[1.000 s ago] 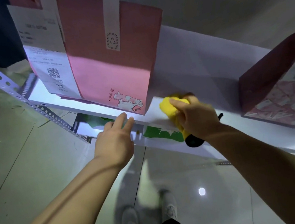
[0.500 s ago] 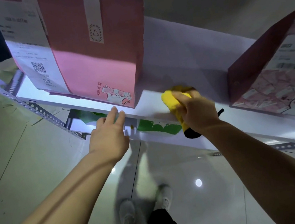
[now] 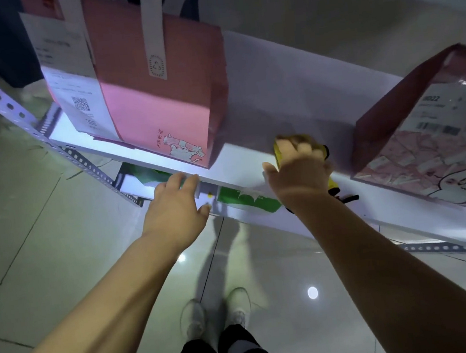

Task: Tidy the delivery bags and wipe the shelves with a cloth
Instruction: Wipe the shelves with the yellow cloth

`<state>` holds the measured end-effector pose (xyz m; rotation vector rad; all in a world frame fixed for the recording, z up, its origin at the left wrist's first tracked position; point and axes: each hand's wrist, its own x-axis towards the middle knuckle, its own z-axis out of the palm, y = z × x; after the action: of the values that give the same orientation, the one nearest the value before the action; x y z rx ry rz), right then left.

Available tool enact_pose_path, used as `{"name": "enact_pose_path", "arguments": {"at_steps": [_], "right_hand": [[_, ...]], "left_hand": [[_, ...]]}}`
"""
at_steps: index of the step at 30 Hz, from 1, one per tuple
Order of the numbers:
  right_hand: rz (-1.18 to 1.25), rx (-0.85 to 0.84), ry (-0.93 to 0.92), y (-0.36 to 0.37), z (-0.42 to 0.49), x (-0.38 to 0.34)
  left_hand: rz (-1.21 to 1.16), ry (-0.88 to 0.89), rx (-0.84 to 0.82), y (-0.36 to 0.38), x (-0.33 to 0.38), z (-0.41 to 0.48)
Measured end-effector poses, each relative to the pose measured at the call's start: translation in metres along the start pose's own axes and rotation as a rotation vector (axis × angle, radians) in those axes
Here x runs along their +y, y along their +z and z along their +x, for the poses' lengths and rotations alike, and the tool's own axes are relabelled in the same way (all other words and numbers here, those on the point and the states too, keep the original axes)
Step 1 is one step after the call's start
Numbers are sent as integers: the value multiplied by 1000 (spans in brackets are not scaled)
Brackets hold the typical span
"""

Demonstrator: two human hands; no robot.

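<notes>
The right hand (image 3: pixel 299 172) has its fingers bunched over the yellow cloth (image 3: pixel 277 148) and presses it on the bare strip of shelf (image 3: pixel 288 87) between the pink bag (image 3: pixel 158 106) at its ten o'clock and the patterned bag (image 3: pixel 433 146) at its three o'clock. The left hand (image 3: pixel 172 208), at its nine o'clock, rests straight-fingered against the shelf's front edge and holds nothing. A good wipe likely means firm, flat strokes from twelve o'clock toward six, stopping short of either bag.

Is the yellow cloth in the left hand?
No, the right hand grips the yellow cloth on the shelf, while the left hand lies open at the shelf's front edge.
</notes>
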<state>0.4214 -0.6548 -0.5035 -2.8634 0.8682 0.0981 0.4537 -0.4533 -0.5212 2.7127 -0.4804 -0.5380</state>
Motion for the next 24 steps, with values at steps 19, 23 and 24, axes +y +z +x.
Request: {"name": "enact_pose_path", "arguments": {"at_steps": [19,23,24], "right_hand": [[576,11,-17,-26,-7,-110],[551,-25,76,-26,-7,-116],[546,-33,97,-26,-7,-116]], "left_hand": [[-228,-99,172,-110,-93,22],[-300,-123,241,-130,-101,44],[-314,-136,246,-133,-102,49]]}}
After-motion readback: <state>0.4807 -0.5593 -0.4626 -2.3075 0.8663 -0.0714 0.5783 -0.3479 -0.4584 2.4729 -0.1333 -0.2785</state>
